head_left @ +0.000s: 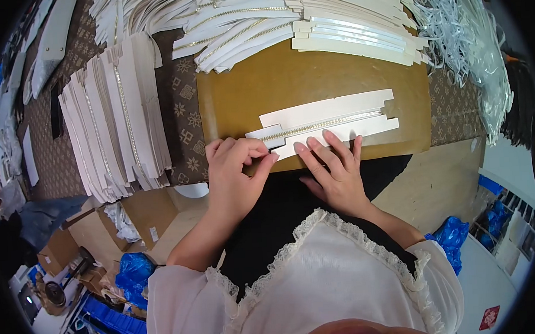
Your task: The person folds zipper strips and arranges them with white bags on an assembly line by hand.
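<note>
A white panel piece (pixel 328 110) with notched ends lies on the brown mat, with a gold-toothed zipper (pixel 326 125) running along its middle. My left hand (pixel 236 171) is at the zipper's left end, thumb and bent forefinger pinched on it; the fingers partly cover that end. A small white tab (pixel 264 133) sits just above those fingers. My right hand (pixel 337 172) lies with spread fingers on the lower strip of the panel, fingertips pressing near its edge.
The brown mat (pixel 233 96) rests on a patterned cloth (pixel 187 135). Stacked zippered pieces (pixel 114 120) stand at left, with more white strips (pixel 357 38) along the mat's back. White cords (pixel 448 30) hang at right. Cardboard boxes (pixel 143 219) are below the table's left side.
</note>
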Demonstrator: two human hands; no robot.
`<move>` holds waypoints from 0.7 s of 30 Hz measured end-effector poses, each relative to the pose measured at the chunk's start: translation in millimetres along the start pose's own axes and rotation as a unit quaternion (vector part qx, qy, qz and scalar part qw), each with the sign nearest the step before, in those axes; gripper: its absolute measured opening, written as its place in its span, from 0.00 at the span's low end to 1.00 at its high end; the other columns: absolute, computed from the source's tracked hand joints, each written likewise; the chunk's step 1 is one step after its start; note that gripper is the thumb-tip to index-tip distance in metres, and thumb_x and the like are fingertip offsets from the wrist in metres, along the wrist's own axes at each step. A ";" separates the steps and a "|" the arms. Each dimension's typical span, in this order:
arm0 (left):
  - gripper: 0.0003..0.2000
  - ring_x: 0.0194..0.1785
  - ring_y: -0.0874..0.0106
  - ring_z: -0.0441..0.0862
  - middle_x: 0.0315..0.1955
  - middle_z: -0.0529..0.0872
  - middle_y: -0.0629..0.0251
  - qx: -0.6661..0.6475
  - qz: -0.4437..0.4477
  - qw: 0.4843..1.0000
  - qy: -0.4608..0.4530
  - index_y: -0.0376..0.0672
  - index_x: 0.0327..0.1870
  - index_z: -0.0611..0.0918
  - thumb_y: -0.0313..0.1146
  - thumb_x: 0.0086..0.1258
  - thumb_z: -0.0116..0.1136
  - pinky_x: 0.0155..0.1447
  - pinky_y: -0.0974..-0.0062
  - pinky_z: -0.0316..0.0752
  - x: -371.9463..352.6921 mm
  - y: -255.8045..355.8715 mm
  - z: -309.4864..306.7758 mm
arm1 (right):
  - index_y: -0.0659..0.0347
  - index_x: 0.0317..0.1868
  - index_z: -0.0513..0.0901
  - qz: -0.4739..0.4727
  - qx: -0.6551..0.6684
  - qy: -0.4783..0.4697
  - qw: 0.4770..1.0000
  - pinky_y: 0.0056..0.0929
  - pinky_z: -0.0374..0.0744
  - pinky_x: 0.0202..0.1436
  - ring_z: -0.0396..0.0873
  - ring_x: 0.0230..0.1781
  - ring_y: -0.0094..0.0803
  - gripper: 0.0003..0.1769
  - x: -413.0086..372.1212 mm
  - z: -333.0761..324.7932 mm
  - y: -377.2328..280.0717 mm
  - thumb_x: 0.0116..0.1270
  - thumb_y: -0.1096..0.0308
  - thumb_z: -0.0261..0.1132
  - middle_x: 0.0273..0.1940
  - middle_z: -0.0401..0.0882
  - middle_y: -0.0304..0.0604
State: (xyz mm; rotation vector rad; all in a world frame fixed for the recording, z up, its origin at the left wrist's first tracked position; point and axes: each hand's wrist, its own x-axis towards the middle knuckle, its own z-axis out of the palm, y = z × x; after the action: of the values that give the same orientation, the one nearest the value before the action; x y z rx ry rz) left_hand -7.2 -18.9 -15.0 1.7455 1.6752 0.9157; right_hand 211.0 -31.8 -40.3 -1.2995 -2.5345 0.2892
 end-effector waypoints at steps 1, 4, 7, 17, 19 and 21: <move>0.09 0.25 0.75 0.74 0.25 0.83 0.76 -0.002 0.002 1.000 0.002 0.47 0.31 0.80 0.30 0.55 0.72 0.51 0.71 0.63 -0.1 -0.4 0.1 | 0.45 0.67 0.75 0.001 0.005 -0.002 1.000 0.62 0.42 0.76 0.59 0.72 0.41 0.43 0.7 -0.7 0.2 0.46 0.61 0.77 0.65 0.68 0.33; 0.08 0.27 0.75 0.74 0.26 0.83 0.76 -0.002 0.006 1.000 -0.004 0.47 0.32 0.81 0.29 0.55 0.71 0.51 0.71 0.63 -1.0 -0.2 -1.7 | 0.44 0.67 0.75 0.004 0.014 -0.004 1.000 0.63 0.42 0.76 0.59 0.72 0.41 0.44 1.7 -2.2 -0.2 0.45 0.62 0.78 0.65 0.68 0.34; 0.07 0.30 0.74 0.75 0.29 0.83 0.75 0.003 0.011 1.000 -0.022 0.47 0.33 0.83 0.28 0.56 0.70 0.50 0.71 0.63 -1.1 0.2 -3.3 | 0.44 0.67 0.75 0.006 0.013 -0.007 1.000 0.64 0.42 0.76 0.59 0.71 0.41 0.44 2.1 -3.2 -1.0 0.44 0.63 0.78 0.65 0.68 0.34; 0.14 0.53 0.63 0.77 0.49 0.78 0.62 0.016 0.184 0.981 -0.051 0.44 0.45 0.82 0.25 0.58 0.65 0.62 0.61 0.69 -18.1 2.4 20.1 | 0.45 0.67 0.75 0.006 0.011 0.010 1.000 0.65 0.43 0.75 0.60 0.72 0.42 0.41 0.6 0.5 -0.9 0.48 0.61 0.76 0.65 0.69 0.34; 0.14 0.54 0.62 0.77 0.51 0.77 0.62 0.016 0.177 0.982 -0.060 0.44 0.47 0.81 0.26 0.59 0.64 0.63 0.59 0.69 -21.6 0.1 27.9 | 0.46 0.67 0.75 0.004 0.008 0.017 1.000 0.63 0.44 0.75 0.60 0.72 0.42 0.40 -0.5 2.8 -0.6 0.49 0.61 0.75 0.65 0.69 0.34; 0.16 0.56 0.61 0.76 0.52 0.77 0.61 0.055 0.206 0.975 -0.060 0.43 0.49 0.79 0.26 0.59 0.64 0.66 0.57 0.68 -22.8 -1.6 33.3 | 0.47 0.67 0.75 0.005 0.013 0.024 1.000 0.62 0.44 0.76 0.60 0.72 0.42 0.40 -3.7 7.4 -0.6 0.50 0.61 0.75 0.66 0.69 0.35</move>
State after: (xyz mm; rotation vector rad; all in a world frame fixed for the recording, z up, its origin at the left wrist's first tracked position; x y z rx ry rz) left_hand 18.0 -39.2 -39.1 2.2286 1.3309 0.8835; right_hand 210.2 -35.5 -47.6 -1.2935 -2.4771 0.2871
